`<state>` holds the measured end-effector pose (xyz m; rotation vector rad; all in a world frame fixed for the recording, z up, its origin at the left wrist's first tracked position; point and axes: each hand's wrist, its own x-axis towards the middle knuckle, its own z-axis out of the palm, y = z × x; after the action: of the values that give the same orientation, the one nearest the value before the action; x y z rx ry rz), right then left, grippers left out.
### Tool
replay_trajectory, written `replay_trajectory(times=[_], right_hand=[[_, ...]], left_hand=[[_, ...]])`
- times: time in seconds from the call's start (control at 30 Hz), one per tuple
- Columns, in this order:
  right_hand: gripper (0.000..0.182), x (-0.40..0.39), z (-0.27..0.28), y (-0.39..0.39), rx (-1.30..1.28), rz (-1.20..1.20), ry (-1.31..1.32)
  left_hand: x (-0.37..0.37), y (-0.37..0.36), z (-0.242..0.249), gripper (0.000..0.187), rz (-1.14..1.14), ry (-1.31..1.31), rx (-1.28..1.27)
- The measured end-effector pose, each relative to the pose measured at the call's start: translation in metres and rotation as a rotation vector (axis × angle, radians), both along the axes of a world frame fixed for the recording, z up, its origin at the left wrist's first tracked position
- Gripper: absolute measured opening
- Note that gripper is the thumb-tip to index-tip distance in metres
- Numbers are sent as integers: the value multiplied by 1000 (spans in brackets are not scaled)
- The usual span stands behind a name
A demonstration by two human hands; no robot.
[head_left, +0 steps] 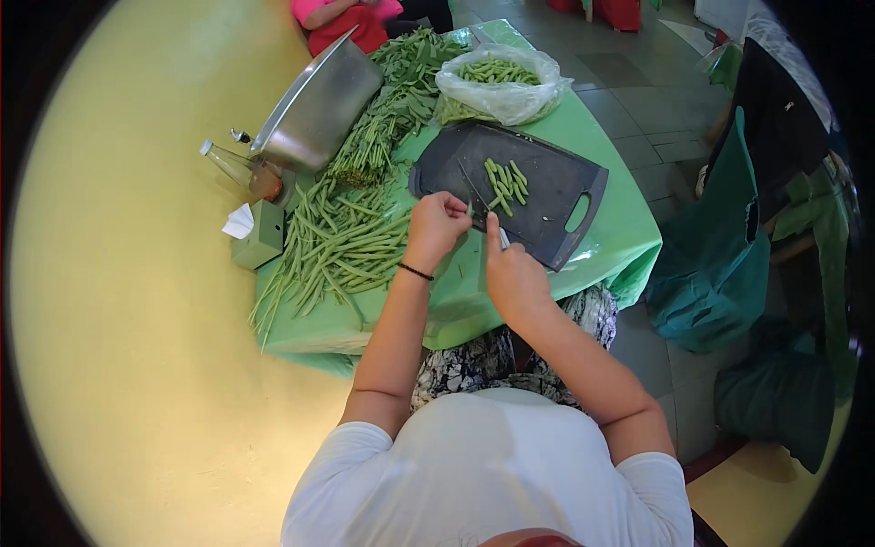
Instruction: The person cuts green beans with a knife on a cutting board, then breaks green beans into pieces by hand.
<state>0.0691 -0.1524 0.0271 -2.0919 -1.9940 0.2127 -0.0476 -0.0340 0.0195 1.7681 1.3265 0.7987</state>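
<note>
My left hand (436,230), with a dark beaded band at the wrist, is closed at the near left edge of the cutting board. Its fingertips pinch a green bean (469,209), of which only a short end shows. My right hand (515,278) grips a knife (473,184) by its pale handle, forefinger stretched along the top. The thin blade points away over the dark cutting board (556,169), close to the left fingertips. Cut green bean pieces (507,182) lie in a small pile just beyond the blade. Long whole green beans (342,242) are heaped left of my left hand.
Leafy greens (392,105) lie behind the beans, beside a tilted metal basin (319,105). A plastic bag (519,108) of cut beans stands past the board. A tissue box (262,235) and glass bottle (226,164) are at left. Another person (346,20) sits at the far end.
</note>
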Motion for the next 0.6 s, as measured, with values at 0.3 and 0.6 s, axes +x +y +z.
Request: replay_trajectory(times=[0.3, 0.6], right_hand=[[65, 49, 20, -29, 82, 34, 292], [60, 111, 38, -46, 258, -179, 457]], left_hand=[[23, 15, -7, 25, 78, 153, 213], [108, 14, -21, 42, 198, 582, 629]])
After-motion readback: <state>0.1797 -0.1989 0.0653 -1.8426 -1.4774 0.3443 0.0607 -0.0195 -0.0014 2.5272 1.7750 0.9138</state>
